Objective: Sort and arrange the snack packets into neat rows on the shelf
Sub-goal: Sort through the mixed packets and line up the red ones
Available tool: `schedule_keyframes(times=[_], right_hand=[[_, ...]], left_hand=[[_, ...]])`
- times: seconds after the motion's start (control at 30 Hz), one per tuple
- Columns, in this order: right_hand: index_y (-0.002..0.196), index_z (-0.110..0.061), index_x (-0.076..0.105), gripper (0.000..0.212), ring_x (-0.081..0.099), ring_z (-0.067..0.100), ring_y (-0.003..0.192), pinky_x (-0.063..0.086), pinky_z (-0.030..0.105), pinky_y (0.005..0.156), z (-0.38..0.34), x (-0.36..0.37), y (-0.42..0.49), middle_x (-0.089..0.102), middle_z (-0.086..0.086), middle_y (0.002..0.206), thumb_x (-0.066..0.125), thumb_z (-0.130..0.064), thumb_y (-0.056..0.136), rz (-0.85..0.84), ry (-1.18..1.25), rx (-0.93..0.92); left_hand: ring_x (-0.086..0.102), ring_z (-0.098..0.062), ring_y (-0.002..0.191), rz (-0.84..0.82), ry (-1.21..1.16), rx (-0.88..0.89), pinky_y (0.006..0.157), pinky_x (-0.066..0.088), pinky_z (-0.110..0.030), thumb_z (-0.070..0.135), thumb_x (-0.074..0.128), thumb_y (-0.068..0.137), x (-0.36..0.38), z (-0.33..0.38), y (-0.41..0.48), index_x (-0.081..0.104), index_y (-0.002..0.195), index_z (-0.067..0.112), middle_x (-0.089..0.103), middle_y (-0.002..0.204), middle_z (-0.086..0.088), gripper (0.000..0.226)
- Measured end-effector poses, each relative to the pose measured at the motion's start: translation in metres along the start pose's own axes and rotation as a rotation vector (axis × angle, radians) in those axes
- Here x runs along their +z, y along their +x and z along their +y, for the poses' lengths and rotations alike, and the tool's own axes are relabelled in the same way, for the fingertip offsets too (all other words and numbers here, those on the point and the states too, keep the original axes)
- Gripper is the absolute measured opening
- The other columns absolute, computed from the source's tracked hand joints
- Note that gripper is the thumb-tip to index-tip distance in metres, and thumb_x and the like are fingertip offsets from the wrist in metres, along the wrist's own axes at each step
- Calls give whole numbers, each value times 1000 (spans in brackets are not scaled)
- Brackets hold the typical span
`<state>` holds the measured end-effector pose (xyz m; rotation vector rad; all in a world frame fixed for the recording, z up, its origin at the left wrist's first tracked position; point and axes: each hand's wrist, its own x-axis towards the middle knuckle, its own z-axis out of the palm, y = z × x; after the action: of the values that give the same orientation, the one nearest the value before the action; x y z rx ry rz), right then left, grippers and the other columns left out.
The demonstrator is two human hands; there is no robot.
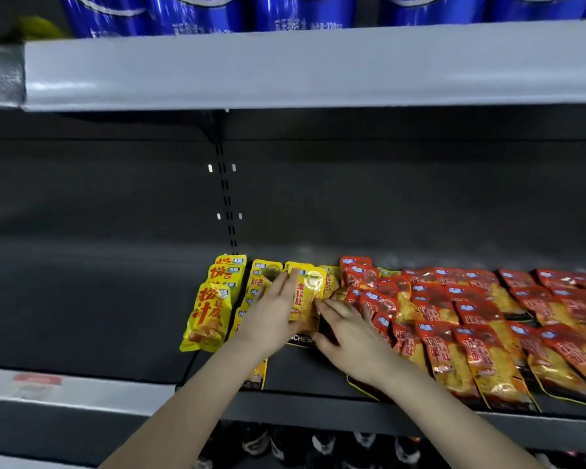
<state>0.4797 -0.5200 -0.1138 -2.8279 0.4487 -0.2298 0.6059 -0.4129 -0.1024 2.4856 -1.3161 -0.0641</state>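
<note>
A yellow snack packet [308,296] stands tilted in the middle of the dark shelf [298,377]. My left hand [272,314] holds it by its left edge, fingers stretched up along it. My right hand [349,336] lies at its lower right edge, fingertips touching it. A row of yellow packets [261,282] lies partly hidden under my left hand. Further left is a stack of yellow packets with red lettering [208,313]. To the right, several red packets [471,319] spread in overlapping rows.
A grey upper shelf [285,72] carries blue cans [301,11] overhead. The left shelf section [82,309] holds no packets. Dark bottles [318,448] stand on the level below. A slotted upright [227,198] runs down the back wall.
</note>
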Motion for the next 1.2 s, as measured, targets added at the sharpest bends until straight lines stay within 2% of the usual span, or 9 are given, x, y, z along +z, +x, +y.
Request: schedule_keyframes(times=[0.1,0.2,0.5,0.57,0.63,0.7,0.83,1.0,1.2], right_hand=[[149,-21,14,62,11,16,142,0,49,117,-3,6,4,20,-7,154,37,-44,96,4,-37,45],[150,-20,13,62,8,19,143,-2,53,116,-7,12,7,19,-6,155,37,-42,96,-13,-80,79],[150,-21,11,61,7,21,144,-5,58,114,-14,31,11,20,-5,154,31,-45,97,24,-186,141],[150,-21,10,62,7,21,144,-6,58,113,-13,34,12,20,-6,155,22,-49,96,24,-208,155],[150,-22,11,75,8,21,144,-6,58,113,-13,37,12,21,-7,155,1,-57,84,42,-235,148],[149,-22,16,86,12,22,144,-5,57,112,-12,40,12,25,-6,153,-7,-57,74,60,-239,143],[142,-18,39,76,30,27,139,7,61,111,-9,48,13,45,-2,143,8,-54,82,158,-233,129],[146,-21,29,85,18,24,143,-3,55,113,-10,46,13,33,-3,150,-4,-55,76,130,-232,145],[148,-23,22,89,10,21,144,-7,54,113,-11,45,13,22,-5,154,-10,-56,72,102,-228,159]], left_hand=[[14,-20,145,-20,41,6,118,5,-38,44,59,88,4,-9,3,-3,152,26,4,160,1,91],[16,-16,145,-8,65,24,119,4,-41,50,56,88,11,-19,5,-2,152,27,7,159,1,89],[-1,-17,147,-11,108,62,118,-2,-41,56,42,90,23,-35,6,-6,151,28,-3,160,4,82],[-3,-17,147,-16,135,59,117,-4,-41,58,38,91,26,-35,6,-7,151,27,-6,160,4,81],[-5,-16,147,-28,154,53,117,-4,-42,59,36,91,27,-35,7,-7,151,27,-7,160,3,80],[-6,-17,147,-45,172,47,117,-3,-43,60,33,92,28,-35,8,-6,151,27,-7,160,3,78],[-7,-18,147,-54,231,36,118,-3,-45,62,27,92,32,-35,9,-4,151,27,-5,160,2,75],[-5,-20,147,-29,285,46,117,-2,-46,63,22,92,34,-34,8,-2,151,27,-3,160,0,73],[-5,-20,147,-20,303,52,117,-3,-46,64,22,92,36,-36,8,-2,151,30,-6,160,0,72]])
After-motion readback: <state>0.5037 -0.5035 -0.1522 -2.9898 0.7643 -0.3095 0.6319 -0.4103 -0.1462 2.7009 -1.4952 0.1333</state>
